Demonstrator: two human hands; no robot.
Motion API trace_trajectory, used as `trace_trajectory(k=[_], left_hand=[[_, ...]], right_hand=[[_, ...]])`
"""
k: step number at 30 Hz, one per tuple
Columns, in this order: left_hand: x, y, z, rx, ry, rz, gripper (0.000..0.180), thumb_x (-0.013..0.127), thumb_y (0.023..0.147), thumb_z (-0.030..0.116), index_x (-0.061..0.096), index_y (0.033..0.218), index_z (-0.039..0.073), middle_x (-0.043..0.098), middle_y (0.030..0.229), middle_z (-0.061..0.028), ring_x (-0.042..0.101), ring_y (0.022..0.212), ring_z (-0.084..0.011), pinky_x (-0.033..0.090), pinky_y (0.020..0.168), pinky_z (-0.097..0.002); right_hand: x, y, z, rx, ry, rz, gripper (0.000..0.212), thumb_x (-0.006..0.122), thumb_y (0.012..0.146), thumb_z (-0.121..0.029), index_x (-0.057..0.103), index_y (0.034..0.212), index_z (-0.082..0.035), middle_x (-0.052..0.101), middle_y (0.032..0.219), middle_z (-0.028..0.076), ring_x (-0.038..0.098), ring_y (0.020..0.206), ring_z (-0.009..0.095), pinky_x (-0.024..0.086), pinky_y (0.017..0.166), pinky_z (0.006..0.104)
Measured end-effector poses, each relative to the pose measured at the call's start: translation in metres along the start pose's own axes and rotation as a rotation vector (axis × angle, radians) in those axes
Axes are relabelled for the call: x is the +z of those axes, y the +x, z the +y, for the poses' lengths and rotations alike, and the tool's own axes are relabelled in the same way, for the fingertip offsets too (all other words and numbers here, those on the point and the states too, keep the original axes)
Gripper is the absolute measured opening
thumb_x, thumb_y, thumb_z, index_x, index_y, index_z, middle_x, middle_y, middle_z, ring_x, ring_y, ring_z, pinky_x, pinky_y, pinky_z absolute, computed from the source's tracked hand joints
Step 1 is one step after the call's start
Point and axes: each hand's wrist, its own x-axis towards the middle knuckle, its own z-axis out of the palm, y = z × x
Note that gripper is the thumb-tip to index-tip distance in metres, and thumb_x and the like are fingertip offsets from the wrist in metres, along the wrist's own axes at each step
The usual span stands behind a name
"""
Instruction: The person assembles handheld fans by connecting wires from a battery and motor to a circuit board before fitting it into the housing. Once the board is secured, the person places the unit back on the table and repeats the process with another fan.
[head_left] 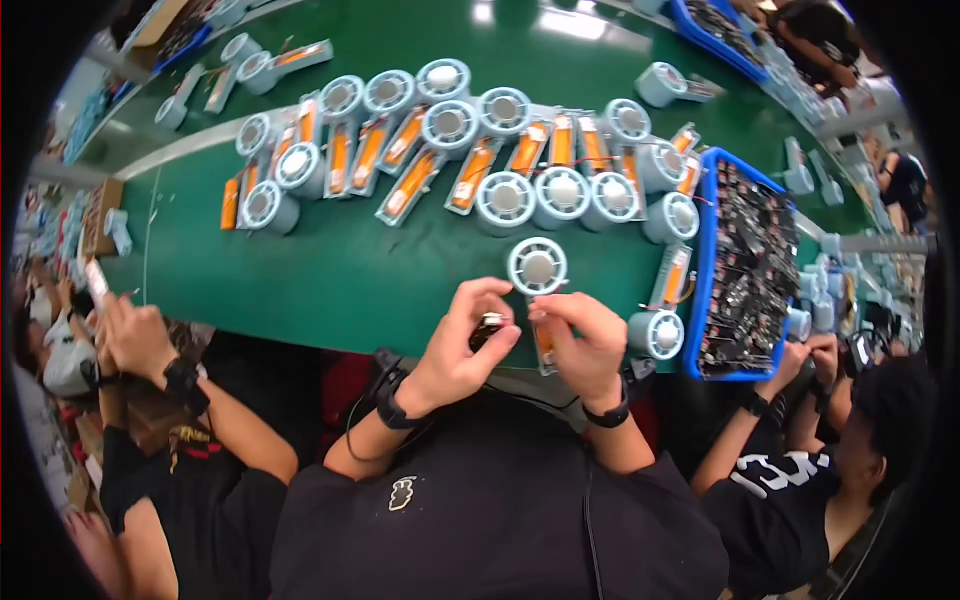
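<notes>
Starting and ending with the head view, two bare hands are seen at the near edge of a green worktop point(390, 270). A pale-blue fan unit point(538, 266) is placed between them, its round, slotted head turned up and its handle, with an orange strip, pointed back toward the body. By the left hand point(470, 345) a small dark part point(488, 328) with a pale end is held just left of the unit's handle; this grip is nearly closed, the part being cupped between thumb and curled fingers. By the right hand point(585, 340) the unit is held at the top of its handle, thumb and fingertips brought together; whether the casing or a thin wire is pinched there cannot quite be made out, as the fingers cover the spot.

Beyond the hands, similar fan units point(504, 198) are laid out in uneven rows, many with orange strips showing along their handles. Another unit point(657, 334) is set to the right, just beside a blue tray point(704, 270) that is filled with dark parts point(750, 265). Dark bands are worn on both wrists. At the left, a pale object point(97, 280) is held up by another person's hands point(135, 335).
</notes>
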Motion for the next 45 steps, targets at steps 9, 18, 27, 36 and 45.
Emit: trace_trajectory(k=[9, 18, 27, 36, 45], left_hand=[[-0.008, -0.003, -0.005, -0.068, -0.244, -0.115, 0.033, 0.044, 0.11, 0.018, 0.052, 0.138, 0.003, 0.059, 0.11, -0.0047, 0.055, 0.079, -0.0079, 0.046, 0.066, -0.023], [-0.006, -0.004, -0.004, -0.041, -0.202, -0.138, 0.037, 0.053, 0.105, 0.006, 0.053, 0.142, 0.003, 0.059, 0.115, -0.0071, 0.063, 0.088, -0.0128, 0.055, 0.071, -0.0262], [-0.008, -0.009, -0.009, -0.083, -0.267, -0.204, 0.043, 0.057, 0.101, 0.0, 0.049, 0.143, 0.003, 0.053, 0.125, -0.011, 0.066, 0.09, -0.0158, 0.061, 0.066, -0.0288], [-0.003, -0.011, 0.005, -0.083, -0.289, -0.155, 0.042, 0.062, 0.099, -0.001, 0.051, 0.14, 0.002, 0.054, 0.116, -0.0095, 0.064, 0.089, -0.0154, 0.061, 0.068, -0.0271], [-0.016, 0.002, 0.011, 0.192, 0.361, -0.21, 0.04, 0.067, 0.094, 0.0, 0.059, 0.134, 0.006, 0.054, 0.111, -0.0086, 0.064, 0.083, -0.0117, 0.057, 0.061, -0.0241]], right_hand=[[0.004, 0.004, -0.006, -0.102, -0.107, -0.057, 0.021, 0.073, 0.083, 0.01, 0.075, 0.102, 0.001, 0.072, 0.091, 0.012, 0.068, 0.071, 0.019, 0.055, 0.064, 0.028], [0.011, -0.003, -0.003, -0.073, -0.073, 0.042, 0.021, 0.078, 0.078, 0.007, 0.076, 0.097, -0.001, 0.072, 0.086, 0.008, 0.062, 0.064, 0.019, 0.048, 0.054, 0.0292], [0.009, 0.0, -0.006, -0.163, -0.214, -0.008, 0.018, 0.076, 0.079, 0.01, 0.073, 0.094, 0.001, 0.071, 0.088, 0.011, 0.067, 0.068, 0.017, 0.053, 0.055, 0.0261], [0.007, 0.005, -0.006, -0.121, -0.114, -0.017, 0.019, 0.077, 0.074, 0.008, 0.073, 0.09, -0.001, 0.07, 0.084, 0.008, 0.062, 0.061, 0.019, 0.048, 0.051, 0.0299], [0.001, 0.015, -0.021, -0.252, -0.444, -0.09, 0.019, 0.08, 0.072, -0.001, 0.071, 0.088, -0.004, 0.068, 0.079, 0.008, 0.064, 0.065, 0.027, 0.052, 0.06, 0.0364]])
